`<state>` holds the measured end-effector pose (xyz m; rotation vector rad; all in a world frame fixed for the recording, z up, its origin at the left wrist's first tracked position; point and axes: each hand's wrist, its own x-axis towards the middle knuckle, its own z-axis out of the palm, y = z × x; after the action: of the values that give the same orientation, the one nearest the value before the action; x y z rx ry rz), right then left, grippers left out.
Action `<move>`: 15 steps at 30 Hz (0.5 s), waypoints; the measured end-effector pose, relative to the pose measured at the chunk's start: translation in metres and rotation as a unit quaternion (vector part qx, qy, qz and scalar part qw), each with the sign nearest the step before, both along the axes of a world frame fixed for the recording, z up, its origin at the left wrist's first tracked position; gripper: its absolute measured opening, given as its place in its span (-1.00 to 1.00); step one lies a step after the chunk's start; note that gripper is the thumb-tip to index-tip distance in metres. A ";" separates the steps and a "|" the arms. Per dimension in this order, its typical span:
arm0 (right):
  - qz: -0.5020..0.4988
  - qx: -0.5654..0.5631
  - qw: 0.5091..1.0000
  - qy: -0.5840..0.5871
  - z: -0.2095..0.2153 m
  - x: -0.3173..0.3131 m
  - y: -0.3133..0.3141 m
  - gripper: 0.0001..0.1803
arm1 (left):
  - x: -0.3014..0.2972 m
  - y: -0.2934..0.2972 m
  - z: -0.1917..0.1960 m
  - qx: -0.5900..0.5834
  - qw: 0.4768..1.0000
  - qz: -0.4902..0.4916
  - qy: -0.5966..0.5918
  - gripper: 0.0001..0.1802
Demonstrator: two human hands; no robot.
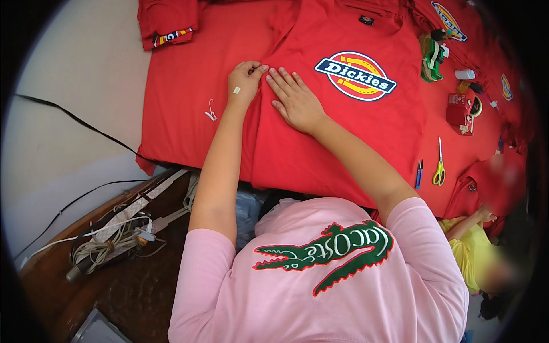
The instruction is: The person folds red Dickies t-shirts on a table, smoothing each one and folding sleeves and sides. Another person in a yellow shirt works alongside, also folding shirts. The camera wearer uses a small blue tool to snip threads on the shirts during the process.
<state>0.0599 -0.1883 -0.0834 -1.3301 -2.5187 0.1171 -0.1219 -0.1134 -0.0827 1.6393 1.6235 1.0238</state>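
A red T-shirt (343, 137) with a coloured chest emblem lies spread out before me, its neck at the far side. My right hand (297, 103) rests flat on its left part, fingers stretched toward the side edge. Just left of those fingertips, my left hand (246, 80) is closed in a pinch at the shirt's left edge. The cloth between its fingertips is mostly hidden. A small pale sticker (237, 90) is on my left wrist.
A white plastic loop tag (211, 110) lies on the red table cover (177, 126) at left. A folded red shirt (166, 23) is at the far left. Right are yellow scissors (439, 168), blue thread snips (419, 174) and a tape dispenser (462, 111). A person in yellow (472, 251) sits at right.
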 end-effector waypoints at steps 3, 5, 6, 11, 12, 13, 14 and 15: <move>0.033 -0.027 0.999 0.010 -0.002 -0.001 -0.011 -0.28 | -0.001 0.005 -0.007 -0.013 1.000 -0.009 -0.019 -0.65; 0.076 -0.054 0.995 0.020 0.000 -0.007 -0.030 -0.27 | -0.003 0.007 -0.016 -0.018 0.998 -0.003 -0.053 -0.64; 0.090 -0.067 0.993 0.034 0.001 -0.012 -0.046 -0.26 | -0.004 0.007 -0.019 -0.020 0.998 -0.006 -0.053 -0.63; 0.243 -0.156 0.951 0.107 -0.014 -0.055 -0.135 -0.31 | -0.001 0.013 -0.008 -0.058 0.998 -0.013 -0.034 -0.61; 0.276 -0.150 0.939 0.140 -0.018 -0.060 -0.141 -0.33 | -0.002 0.014 -0.007 -0.071 0.996 -0.014 -0.045 -0.61; 0.288 -0.217 0.919 0.163 -0.015 -0.061 -0.138 -0.35 | -0.005 0.015 -0.009 -0.085 0.995 -0.014 -0.056 -0.61; 0.294 -0.282 0.895 0.183 -0.007 -0.059 -0.128 -0.36 | -0.008 0.017 -0.010 -0.098 0.993 -0.019 -0.068 -0.61; 0.299 -0.346 0.866 0.203 0.000 -0.057 -0.119 -0.38 | -0.010 0.017 -0.010 -0.109 0.991 -0.020 -0.076 -0.61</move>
<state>0.0030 -0.3071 -0.0835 -0.5229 -2.4719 1.3792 -0.1321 -0.0966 -0.0930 1.4097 1.5362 0.8928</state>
